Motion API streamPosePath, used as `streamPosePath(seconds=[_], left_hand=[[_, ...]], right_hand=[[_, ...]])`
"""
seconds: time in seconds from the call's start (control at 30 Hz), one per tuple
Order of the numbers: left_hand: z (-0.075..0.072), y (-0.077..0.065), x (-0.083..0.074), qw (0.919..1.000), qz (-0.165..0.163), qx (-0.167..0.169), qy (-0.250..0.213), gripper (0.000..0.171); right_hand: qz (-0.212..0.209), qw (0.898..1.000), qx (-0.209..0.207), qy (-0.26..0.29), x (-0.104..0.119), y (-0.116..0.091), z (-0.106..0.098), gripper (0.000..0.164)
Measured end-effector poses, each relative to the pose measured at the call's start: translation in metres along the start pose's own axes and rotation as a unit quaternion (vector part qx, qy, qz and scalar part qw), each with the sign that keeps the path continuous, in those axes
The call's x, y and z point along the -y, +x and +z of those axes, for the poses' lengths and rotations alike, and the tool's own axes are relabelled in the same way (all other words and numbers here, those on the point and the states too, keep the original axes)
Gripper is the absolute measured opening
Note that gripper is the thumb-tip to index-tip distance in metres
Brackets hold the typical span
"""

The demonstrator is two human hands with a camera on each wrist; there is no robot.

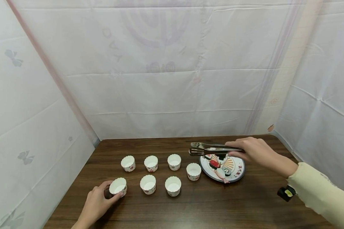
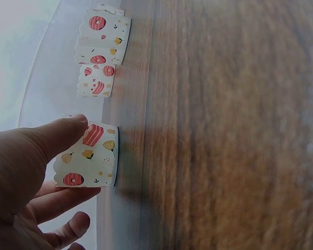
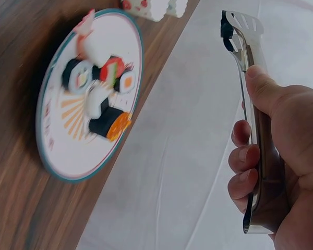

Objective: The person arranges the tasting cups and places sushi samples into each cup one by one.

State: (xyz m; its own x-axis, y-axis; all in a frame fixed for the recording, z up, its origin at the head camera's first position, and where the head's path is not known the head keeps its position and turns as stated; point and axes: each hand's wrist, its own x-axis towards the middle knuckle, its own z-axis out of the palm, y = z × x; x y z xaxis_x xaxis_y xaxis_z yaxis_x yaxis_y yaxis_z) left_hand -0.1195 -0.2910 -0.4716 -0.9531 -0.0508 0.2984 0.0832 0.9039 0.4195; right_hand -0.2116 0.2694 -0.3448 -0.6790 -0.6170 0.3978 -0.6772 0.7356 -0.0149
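Observation:
My left hand [image 1: 96, 202] pinches a white paper baking cup [image 1: 118, 187] at the table's front left, thumb on the near side and fingers on the far side. In the left wrist view, red cake and yellow flower prints show on this cup [image 2: 101, 159]. My right hand [image 1: 253, 151] grips metal tongs [image 1: 209, 151] above the plate [image 1: 238, 175], their slotted tips pointing left and slightly apart. On the plate lie several sushi pieces, among them a shrimp-topped one [image 3: 94, 49], a white-and-black roll [image 3: 77, 75] and a black-wrapped piece with orange topping [image 3: 109, 123].
Several more paper cups stand upright in two rows, including a back-left cup [image 1: 128, 163], a front-middle cup [image 1: 173, 186] and one beside the plate [image 1: 193, 171]. A small black object [image 1: 286, 193] shows below the right sleeve. White cloth [image 1: 166, 95] hangs behind the wooden table [image 1: 212, 210].

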Motion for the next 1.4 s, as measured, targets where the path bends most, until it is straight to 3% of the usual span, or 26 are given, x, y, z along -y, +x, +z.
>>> streamPosePath(seconds=[0.67, 0.9, 1.4], left_hand=[[-0.002, 0.0, -0.002, 0.9999, -0.003, 0.0, -0.013, 0.063], [-0.002, 0.001, -0.001, 0.9998, -0.006, 0.008, -0.015, 0.062], [-0.001, 0.003, -0.003, 0.9995, -0.019, 0.024, -0.005, 0.068]], right_hand=[[-0.045, 0.996, 0.034, 0.069, 0.05, 0.068, 0.042, 0.039], [-0.065, 0.991, 0.052, 0.101, 0.075, 0.089, 0.061, 0.04], [-0.1, 0.985, 0.083, 0.114, 0.129, 0.13, 0.09, 0.04]])
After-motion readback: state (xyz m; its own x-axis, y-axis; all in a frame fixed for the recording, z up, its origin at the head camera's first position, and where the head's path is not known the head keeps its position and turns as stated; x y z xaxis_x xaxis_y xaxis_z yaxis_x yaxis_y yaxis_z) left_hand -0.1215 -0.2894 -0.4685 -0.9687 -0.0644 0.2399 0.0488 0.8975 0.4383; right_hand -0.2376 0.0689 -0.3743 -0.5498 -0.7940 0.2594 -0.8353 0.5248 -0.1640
